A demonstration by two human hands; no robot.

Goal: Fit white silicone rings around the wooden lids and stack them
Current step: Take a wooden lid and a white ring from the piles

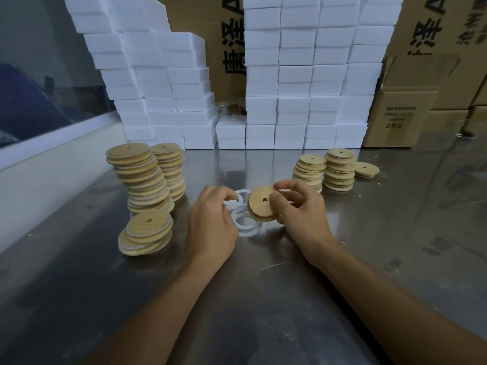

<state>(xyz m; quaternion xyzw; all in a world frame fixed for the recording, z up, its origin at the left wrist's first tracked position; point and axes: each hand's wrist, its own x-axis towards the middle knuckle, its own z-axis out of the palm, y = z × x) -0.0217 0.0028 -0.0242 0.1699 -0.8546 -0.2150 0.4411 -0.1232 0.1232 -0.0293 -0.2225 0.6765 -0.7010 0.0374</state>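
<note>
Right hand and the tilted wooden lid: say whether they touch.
Touching. The head view shows the right hand gripping the wooden lid, fingers curled over its right edge.

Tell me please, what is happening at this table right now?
A person is fitting white silicone rings onto wooden lids. The right hand holds one wooden lid tilted above the metal table. The left hand picks at the loose rings lying beneath it. Finished lids with rings stand in stacks on the left; plain lids wait in stacks on the right.
</note>
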